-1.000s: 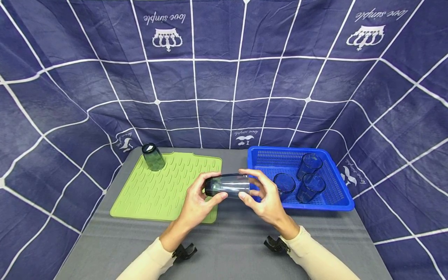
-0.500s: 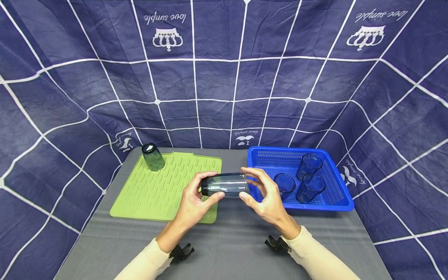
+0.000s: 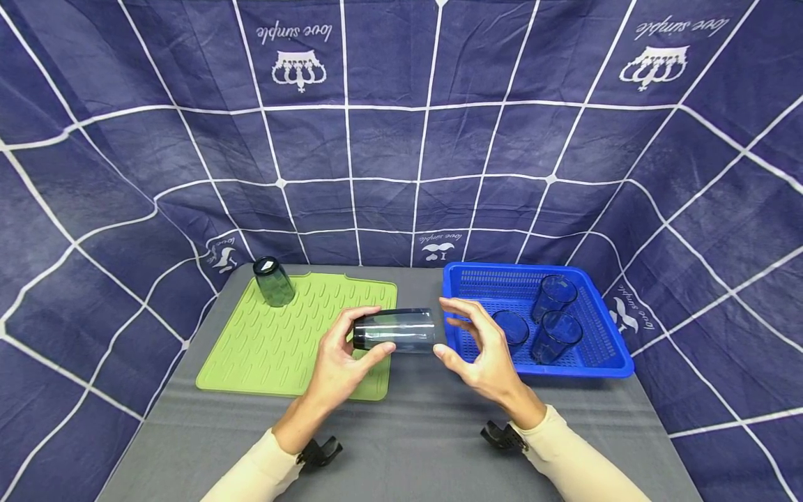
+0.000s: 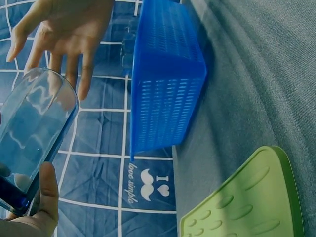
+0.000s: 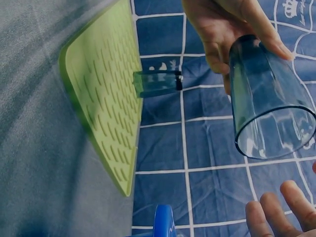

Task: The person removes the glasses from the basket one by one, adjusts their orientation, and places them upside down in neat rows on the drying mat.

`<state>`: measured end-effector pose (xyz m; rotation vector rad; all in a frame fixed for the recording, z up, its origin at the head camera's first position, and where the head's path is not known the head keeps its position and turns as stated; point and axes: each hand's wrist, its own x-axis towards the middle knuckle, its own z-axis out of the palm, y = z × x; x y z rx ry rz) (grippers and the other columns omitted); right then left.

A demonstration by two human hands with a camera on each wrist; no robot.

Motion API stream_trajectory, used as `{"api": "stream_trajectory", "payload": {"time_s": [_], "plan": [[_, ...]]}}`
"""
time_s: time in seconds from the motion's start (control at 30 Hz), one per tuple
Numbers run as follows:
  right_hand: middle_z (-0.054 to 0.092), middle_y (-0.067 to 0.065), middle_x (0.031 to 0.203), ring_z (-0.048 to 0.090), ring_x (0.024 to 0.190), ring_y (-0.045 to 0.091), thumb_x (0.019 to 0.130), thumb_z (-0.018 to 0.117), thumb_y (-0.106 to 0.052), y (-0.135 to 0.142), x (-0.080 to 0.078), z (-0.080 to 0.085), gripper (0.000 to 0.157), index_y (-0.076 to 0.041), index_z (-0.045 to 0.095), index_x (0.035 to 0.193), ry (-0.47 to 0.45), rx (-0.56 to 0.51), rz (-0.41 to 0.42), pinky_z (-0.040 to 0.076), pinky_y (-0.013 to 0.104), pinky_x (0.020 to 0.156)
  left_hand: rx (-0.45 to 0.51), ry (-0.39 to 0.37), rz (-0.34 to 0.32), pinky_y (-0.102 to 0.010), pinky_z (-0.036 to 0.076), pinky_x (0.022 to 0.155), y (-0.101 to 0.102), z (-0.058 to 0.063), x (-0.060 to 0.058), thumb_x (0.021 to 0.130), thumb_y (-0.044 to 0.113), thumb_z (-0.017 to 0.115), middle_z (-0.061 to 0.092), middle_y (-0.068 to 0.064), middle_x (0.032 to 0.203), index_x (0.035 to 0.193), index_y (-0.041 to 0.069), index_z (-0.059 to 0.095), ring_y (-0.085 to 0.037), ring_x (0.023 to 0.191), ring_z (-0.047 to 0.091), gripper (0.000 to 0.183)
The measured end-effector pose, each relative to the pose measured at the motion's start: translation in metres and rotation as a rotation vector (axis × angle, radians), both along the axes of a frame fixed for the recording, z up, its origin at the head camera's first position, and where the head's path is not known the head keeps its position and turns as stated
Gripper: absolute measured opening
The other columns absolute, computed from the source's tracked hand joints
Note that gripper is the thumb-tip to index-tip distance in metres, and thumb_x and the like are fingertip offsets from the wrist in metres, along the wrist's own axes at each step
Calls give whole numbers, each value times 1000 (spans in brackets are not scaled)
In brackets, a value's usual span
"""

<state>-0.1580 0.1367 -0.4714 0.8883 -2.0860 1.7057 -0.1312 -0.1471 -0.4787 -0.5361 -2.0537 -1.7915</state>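
Held sideways above the table is a clear blue-grey drinking glass (image 3: 401, 330), its dark base to the left and its mouth to the right. My left hand (image 3: 339, 357) grips it near the base, thumb in front and fingers behind. My right hand (image 3: 492, 357) hovers just past the mouth with thumb and fingers spread. In the right wrist view a gap shows between those fingertips (image 5: 289, 190) and the rim of the glass. A second glass (image 3: 276, 284) stands upside down at the back left corner of a green ridged drying mat (image 3: 301, 341).
To the right sits a blue perforated plastic basket (image 3: 611, 348) holding three upright glasses, one of them (image 3: 555, 338) near its front. Grey cloth (image 3: 414, 432) covers the table. A blue gridded curtain (image 3: 389, 146) hangs behind and at both sides.
My right hand has let go of the glass and drawn slightly right, its fingers spreading. My left hand has carried the glass a little to the left.
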Motion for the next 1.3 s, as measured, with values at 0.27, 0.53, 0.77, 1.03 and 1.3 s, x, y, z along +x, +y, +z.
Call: {"api": "stream_trajectory", "payload": {"time_s": [0.27, 0.53, 0.77, 1.03, 1.3], "plan": [[70, 14, 158, 67, 148, 16, 90, 93, -5, 5, 0, -1, 72, -9, 68, 158, 16, 42, -28, 62, 44, 122, 16, -9, 20, -21, 68, 96, -6, -1, -1, 88, -10, 96, 71, -19, 147, 150, 4, 69, -7, 122, 75, 69], [73, 10, 156, 69, 146, 25, 89, 94, -17, 9, 0, 1, 73, -17, 70, 158, 71, 138, -101, 59, 33, 124, 33, 1, 49, -22, 67, 101, -10, 0, -1, 86, -14, 95, 71, -25, 146, 151, 0, 67, -7, 123, 73, 72], [73, 4, 157, 69, 147, 24, 87, 95, -23, 15, -1, 2, 73, -14, 72, 156, 137, 213, -165, 48, 24, 127, 52, 11, 64, -21, 66, 103, -15, 1, -2, 84, -17, 95, 70, -28, 147, 150, -1, 66, -7, 125, 72, 74], [72, 6, 159, 66, 153, 24, 88, 95, -27, 21, 0, 3, 74, -21, 72, 158, 144, 261, -199, 40, 20, 131, 76, 28, 89, -21, 65, 107, -20, 3, -1, 80, -20, 96, 70, -31, 144, 150, -3, 66, -8, 126, 74, 78], [71, 2, 160, 66, 153, 26, 87, 96, -28, 29, 0, 3, 74, -27, 72, 157, 128, 285, -231, 39, 19, 130, 60, 42, 118, -19, 64, 108, -26, 2, -3, 80, -19, 97, 74, -29, 143, 149, -4, 65, -6, 126, 75, 78]]}}
